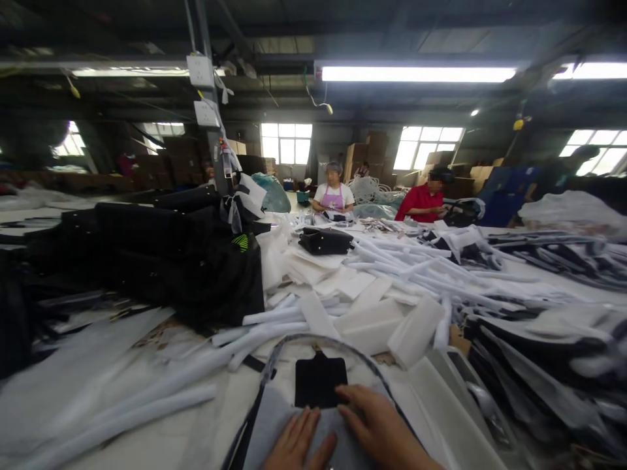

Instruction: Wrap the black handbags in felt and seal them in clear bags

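Close in front of me at the bottom of the head view lies a dark bag, its curved handle wrapped in clear film. A pale grey sheet covers the bag's near face. Above the sheet's upper edge shows a black rectangular flap. My left hand rests on the sheet with its fingers stretched out. Over the sheet's right part lies my right hand, fingers extended, the fingertips by the flap's lower right corner. Neither hand grips anything that I can see.
Stacked black bags fill the left. White foam tubes and flat white pads heap up ahead. A pale tray and film-wrapped dark pieces lie at right. Two people sit across the table, near a black bag.
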`<state>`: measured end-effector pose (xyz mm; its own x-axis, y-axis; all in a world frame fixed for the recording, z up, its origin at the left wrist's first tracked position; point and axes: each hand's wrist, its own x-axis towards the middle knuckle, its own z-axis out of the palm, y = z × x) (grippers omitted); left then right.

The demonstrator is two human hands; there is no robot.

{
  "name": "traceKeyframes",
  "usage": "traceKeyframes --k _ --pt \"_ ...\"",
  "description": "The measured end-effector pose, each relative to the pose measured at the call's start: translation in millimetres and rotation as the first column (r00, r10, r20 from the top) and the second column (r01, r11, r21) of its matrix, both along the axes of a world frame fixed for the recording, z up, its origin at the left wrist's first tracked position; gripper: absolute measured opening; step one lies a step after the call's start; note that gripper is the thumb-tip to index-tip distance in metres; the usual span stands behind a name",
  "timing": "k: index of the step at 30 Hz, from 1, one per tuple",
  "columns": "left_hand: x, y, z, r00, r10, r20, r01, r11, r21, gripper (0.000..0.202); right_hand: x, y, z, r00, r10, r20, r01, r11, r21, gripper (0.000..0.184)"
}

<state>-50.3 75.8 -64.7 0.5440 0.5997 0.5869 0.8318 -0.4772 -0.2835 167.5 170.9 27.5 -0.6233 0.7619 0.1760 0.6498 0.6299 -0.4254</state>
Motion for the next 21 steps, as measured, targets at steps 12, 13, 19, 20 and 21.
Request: traceKeyframes --k 12,13,19,20,21 --pt "7.0 -18.9 37.9 0.967 0.085 0.239 0.067 0.822 -0.565 0.094 -57.5 60.9 30.8 1.0 0.004 0.028 0.003 0.97 -0.243 0.022" --pt "8.0 -21.2 42.8 0.962 0.109 0.251 0.068 0.792 -0.607 0.094 -54.1 53.1 34.5 0.999 0.036 -0.013 -0.038 0.969 -0.245 0.02" --pt "14.5 -31.2 71.4 0.915 0.19 0.356 0.128 0.7 -0.703 0.094 -24.7 -7.4 34.9 0.971 0.14 -0.192 -0.181 0.959 -0.217 0.024" --pt "15.3 -31.7 74.4 0.902 0.193 0.386 0.148 0.703 -0.696 0.091 -19.2 -17.0 30.5 0.967 0.157 -0.199 -0.201 0.953 -0.226 0.026" --pt "16.1 -32.0 76.6 0.889 0.193 0.416 0.166 0.71 -0.684 0.088 -13.7 -25.6 25.7 0.964 0.173 -0.201 -0.22 0.946 -0.237 0.029"
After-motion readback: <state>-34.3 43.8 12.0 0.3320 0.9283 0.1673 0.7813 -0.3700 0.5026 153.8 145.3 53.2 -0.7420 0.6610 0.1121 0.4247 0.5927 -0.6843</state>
